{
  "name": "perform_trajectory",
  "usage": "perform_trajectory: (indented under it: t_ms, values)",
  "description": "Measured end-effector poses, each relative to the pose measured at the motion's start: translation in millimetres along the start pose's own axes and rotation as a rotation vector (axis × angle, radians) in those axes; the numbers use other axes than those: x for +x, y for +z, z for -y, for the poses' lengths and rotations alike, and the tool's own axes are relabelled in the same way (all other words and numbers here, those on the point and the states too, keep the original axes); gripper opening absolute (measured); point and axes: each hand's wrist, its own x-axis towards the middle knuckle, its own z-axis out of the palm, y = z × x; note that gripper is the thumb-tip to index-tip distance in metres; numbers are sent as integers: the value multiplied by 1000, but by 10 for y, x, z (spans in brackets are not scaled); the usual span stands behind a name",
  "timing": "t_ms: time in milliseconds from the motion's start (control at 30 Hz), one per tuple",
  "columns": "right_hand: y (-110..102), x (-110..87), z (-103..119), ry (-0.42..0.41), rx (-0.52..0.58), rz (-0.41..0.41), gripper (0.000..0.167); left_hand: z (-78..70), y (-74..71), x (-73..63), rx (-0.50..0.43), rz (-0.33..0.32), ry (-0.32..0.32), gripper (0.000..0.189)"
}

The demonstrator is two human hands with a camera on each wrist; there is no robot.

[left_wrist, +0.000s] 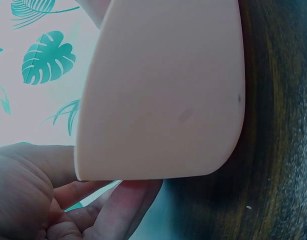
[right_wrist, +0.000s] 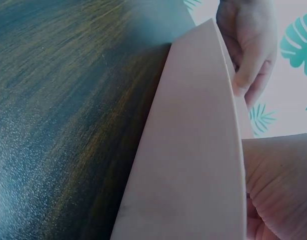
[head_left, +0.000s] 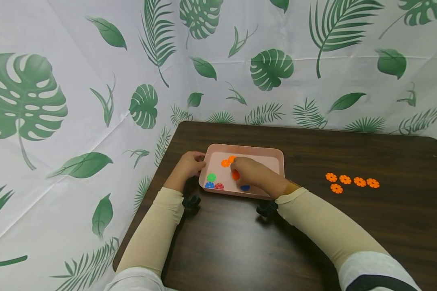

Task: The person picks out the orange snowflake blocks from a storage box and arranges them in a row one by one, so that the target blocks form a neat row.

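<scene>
A shallow pink tray (head_left: 244, 150) lies on the dark wooden table. At its left end my left hand (head_left: 189, 165) grips the rim, thumb and fingers around the edge; the left wrist view shows that hand (left_wrist: 93, 200) beside the tray's corner. My right hand (head_left: 250, 171) reaches over the near side into the tray, its curled fingers pinching an orange snowflake disc (head_left: 235, 175). Two more orange discs (head_left: 225, 163) lie just beyond it. Along the near left are a green disc (head_left: 211, 177), a blue disc (head_left: 209, 185) and a red disc (head_left: 219, 186). Another blue disc (head_left: 245, 188) shows below my right hand.
Several loose orange discs (head_left: 359, 182) lie on the table (head_left: 404, 218) to the right of the tray. A white cloth with green leaf prints (head_left: 273, 68) hangs behind the table and along its left side.
</scene>
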Motion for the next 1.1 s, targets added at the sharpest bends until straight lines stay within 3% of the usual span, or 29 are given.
perform_trajectory:
  t_ms: [333,567,667,867,1100]
  values:
    - [-38,-35,-26,30,66,-23,26,17,7,3,20,-3,10,44]
    - [-149,-154,-163,25,69,-83,28,12,10,-2,15,0,12,44]
    - [-278,-272,-258,50,46,-122,26,8,5,-11,14,-3,15,44]
    - [-540,-597,-531,85,113,-193,34,5,17,-4,2,3,18,44]
    - [-736,-1076,-991,157,97,-260,31,19,27,17,3,0,18,45]
